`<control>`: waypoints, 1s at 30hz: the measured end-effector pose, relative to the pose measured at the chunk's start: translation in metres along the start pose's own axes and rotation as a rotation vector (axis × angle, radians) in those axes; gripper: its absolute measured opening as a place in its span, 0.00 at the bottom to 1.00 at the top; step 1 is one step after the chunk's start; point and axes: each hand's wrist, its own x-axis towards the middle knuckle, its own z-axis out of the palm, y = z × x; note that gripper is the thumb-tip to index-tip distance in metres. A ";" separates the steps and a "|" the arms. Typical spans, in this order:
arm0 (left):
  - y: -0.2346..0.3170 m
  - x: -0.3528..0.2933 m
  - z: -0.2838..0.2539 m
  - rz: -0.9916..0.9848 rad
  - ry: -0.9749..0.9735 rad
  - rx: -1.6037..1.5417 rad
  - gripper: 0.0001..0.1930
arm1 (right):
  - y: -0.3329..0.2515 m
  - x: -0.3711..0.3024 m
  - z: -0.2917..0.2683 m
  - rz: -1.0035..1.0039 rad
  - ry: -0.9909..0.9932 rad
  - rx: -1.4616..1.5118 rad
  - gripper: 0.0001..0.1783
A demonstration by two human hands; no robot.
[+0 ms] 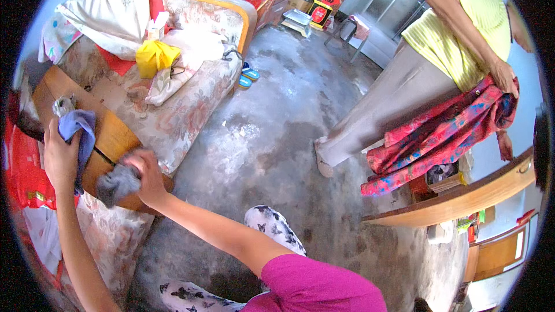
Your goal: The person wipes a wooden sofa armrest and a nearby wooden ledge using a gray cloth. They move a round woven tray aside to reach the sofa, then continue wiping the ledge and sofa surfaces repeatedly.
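At the left, my left hand point(60, 156) is closed on a blue-purple cloth point(82, 124), which hangs down past the fingers. My right hand point(149, 178) grips a bunched grey cloth point(118, 185), slightly blurred; it may be a sock. Both hands are over a curved brown wooden armrest point(121, 133) of the floral sofa. Another small grey bundle point(63, 106) lies on the wood just beyond my left hand. The fingertips of both hands are partly hidden by the cloths.
Beside my left arm are red bags point(26, 167). The floral sofa point(185, 104) carries a yellow bag point(156, 58) and white clothing point(110, 11). Blue slippers point(247, 75) lie on the concrete floor. A person in yellow point(451, 34) stands at right, holding a red patterned garment point(439, 133).
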 end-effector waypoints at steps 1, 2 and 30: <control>0.002 -0.002 0.002 -0.006 -0.004 -0.016 0.33 | 0.001 -0.015 -0.014 0.085 -0.066 -0.077 0.23; 0.011 -0.001 0.003 -0.004 -0.006 -0.040 0.33 | 0.011 -0.028 -0.031 0.210 -0.152 -0.088 0.24; -0.002 -0.005 0.044 -0.004 -0.118 0.075 0.38 | -0.021 -0.060 -0.190 0.511 -0.767 -0.287 0.29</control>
